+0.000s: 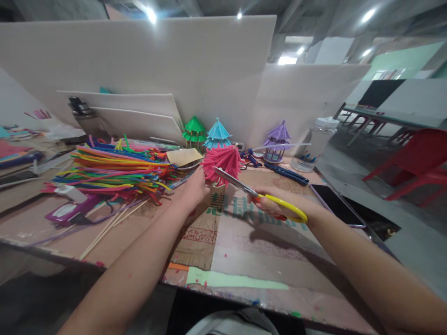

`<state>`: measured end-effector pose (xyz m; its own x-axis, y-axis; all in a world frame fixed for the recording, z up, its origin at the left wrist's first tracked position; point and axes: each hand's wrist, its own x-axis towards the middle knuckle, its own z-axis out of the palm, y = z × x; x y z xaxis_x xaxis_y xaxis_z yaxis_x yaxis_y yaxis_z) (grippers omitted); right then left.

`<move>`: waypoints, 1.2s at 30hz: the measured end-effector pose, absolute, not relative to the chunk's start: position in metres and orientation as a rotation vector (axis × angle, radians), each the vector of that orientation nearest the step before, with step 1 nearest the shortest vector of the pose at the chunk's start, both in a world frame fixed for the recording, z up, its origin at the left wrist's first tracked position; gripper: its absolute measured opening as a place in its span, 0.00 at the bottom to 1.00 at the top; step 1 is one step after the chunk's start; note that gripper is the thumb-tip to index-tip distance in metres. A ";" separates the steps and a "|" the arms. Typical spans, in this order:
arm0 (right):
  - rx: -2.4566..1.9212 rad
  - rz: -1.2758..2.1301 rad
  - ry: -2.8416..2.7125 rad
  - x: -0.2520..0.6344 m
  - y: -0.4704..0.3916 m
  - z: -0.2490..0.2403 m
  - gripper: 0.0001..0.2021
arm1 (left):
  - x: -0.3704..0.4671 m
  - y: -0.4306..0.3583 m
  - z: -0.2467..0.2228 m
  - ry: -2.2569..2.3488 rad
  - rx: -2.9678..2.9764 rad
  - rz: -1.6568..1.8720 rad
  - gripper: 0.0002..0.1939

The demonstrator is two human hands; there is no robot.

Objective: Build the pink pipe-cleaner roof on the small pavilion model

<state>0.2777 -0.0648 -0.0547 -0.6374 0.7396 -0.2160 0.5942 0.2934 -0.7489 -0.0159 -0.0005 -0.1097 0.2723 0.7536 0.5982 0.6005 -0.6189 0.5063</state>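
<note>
My left hand [201,182] is closed on the left side of a pink cone-shaped roof [226,160] made of many pipe-cleaner-like strips, held above the table. Some of the fingers are hidden behind the pink strips. In my right hand [267,202] is a pair of scissors [240,185] with yellow and red handles. Their blades point left and lie against the lower edge of the pink roof. Behind it stand a green model pavilion [194,130], a light blue one [218,131] and a purple one [277,139].
A heap of coloured pipe cleaners [118,163] fills the left, with a purple glue gun [71,209] and thin sticks [111,226] before it. Cardboard [195,242] covers the table's middle. On the right are a dark-handled tool [288,173], a jar [316,144] and a phone [337,204].
</note>
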 end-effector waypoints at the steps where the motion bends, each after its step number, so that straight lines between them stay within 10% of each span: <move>1: -1.228 1.247 -2.397 0.278 -0.065 -0.054 0.24 | -0.016 0.000 -0.110 1.267 2.358 1.271 0.27; 36: -1.212 1.217 -2.362 0.275 -0.069 -0.052 0.31 | -0.016 -0.003 -0.109 1.259 2.339 1.257 0.29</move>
